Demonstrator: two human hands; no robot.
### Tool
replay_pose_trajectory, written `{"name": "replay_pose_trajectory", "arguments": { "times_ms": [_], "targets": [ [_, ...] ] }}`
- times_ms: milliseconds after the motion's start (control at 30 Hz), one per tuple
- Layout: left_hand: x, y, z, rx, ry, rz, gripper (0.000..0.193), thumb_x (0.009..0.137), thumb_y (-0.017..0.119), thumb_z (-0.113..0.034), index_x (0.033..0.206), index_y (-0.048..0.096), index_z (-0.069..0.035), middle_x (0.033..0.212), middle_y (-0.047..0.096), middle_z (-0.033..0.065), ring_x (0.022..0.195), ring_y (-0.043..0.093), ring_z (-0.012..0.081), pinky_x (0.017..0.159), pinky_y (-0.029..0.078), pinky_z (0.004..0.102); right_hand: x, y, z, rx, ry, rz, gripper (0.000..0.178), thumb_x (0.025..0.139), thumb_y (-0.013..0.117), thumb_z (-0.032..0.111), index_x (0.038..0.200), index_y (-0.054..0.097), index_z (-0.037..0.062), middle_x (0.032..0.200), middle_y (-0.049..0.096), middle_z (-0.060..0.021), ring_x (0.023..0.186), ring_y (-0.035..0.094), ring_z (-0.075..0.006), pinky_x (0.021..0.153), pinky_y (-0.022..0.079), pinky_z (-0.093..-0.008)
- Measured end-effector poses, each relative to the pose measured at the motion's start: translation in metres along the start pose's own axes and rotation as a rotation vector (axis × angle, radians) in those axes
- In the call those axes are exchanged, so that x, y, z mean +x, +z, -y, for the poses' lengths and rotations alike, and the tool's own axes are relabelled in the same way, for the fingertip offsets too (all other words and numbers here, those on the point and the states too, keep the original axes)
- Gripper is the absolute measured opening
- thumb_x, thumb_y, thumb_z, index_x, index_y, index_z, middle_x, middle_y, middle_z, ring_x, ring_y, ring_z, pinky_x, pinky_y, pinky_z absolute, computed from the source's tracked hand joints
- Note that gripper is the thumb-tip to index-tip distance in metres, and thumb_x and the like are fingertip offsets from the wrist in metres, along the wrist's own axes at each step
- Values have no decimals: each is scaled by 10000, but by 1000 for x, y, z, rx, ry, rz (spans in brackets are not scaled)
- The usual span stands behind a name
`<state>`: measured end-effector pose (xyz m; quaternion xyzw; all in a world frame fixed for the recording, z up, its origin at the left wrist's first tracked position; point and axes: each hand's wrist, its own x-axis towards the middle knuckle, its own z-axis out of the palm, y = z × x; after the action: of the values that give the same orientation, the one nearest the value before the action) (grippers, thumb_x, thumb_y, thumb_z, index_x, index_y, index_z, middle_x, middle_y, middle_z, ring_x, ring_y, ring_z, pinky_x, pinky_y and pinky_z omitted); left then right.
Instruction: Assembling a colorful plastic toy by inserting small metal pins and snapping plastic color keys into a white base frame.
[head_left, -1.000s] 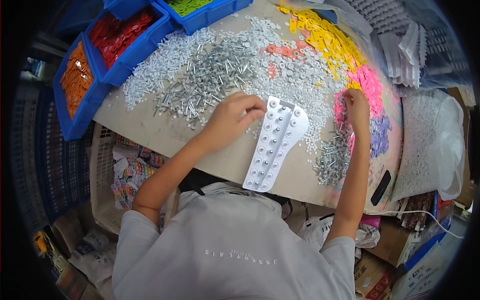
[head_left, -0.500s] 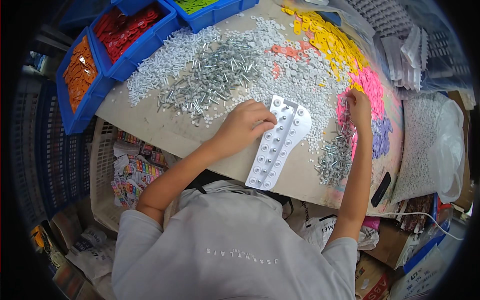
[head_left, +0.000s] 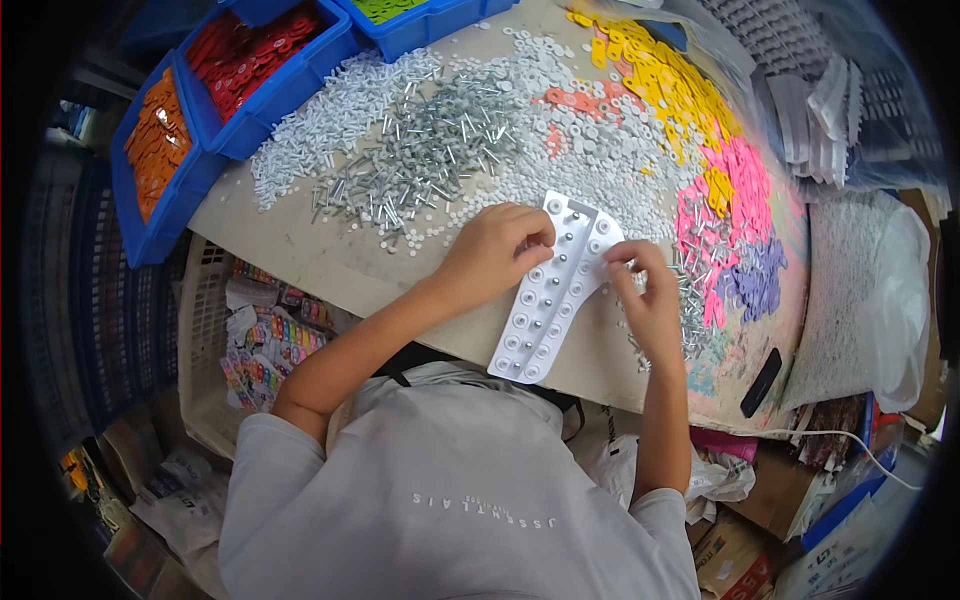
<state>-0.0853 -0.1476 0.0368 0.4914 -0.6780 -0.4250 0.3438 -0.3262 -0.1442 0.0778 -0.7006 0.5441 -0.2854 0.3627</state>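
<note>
One white studded plate (head_left: 548,300), between my left grip (head_left: 505,245) and right grip (head_left: 648,292); both curled, whether pinching anything I cannot tell.

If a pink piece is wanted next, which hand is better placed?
Likely the right hand: it is by the right edge of the white tray, nearer the pink pieces. The left hand is at the tray's left side.

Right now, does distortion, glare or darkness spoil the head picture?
Head view, rim: black surround, the blue mesh crate looking bent; head view, upper middle: the metal pins glint; head view, middle: the white plate reads clearly, anything in the right hand doesn't.
</note>
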Motion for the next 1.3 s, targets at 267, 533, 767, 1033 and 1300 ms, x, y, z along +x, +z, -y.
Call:
{"name": "replay_pose_trajectory", "arguments": {
  "times_ms": [267,533,767,1033,1300],
  "targets": [
    [-7,6,12,413,425,-173,121,829,775,-185,871,719,-86,852,636,22,864,598,212,790,447,359,-8,27,11,-91,-7,-36,83,896,653,-14,977,658,4,938,615,-113,912,582,-260,844,475,-358],
    [40,-21,20,444,408,-262,85,860,737,-161,864,729,-76,848,656,48,869,603,250,806,443,394,-21,45,-12,-278,-194,-192,110,876,700,0,977,659,13,1011,601,-129,967,569,-308,844,480,-386],
    [115,-38,43,645,425,-349,67,837,735,-146,858,712,-87,845,643,49,919,602,260,851,438,408,-20,42,-10,-263,-203,-202,122,881,708,27,999,680,23,995,617,-113,963,572,-298,833,485,-384],
    [129,-31,49,798,378,-276,83,801,747,-120,825,672,-91,889,644,58,939,592,263,877,437,411,10,0,-14,-194,-12,-369,109,945,656,40,1043,684,-1,926,696,-145,797,675,-264,776,532,-340],
    [112,-33,38,629,392,-372,97,856,716,-105,873,629,-67,869,636,84,926,596,289,873,461,408,87,-43,-81,-428,-69,-390,108,893,663,19,995,649,-12,900,654,-167,862,641,-316,809,515,-402]
  ]
}}
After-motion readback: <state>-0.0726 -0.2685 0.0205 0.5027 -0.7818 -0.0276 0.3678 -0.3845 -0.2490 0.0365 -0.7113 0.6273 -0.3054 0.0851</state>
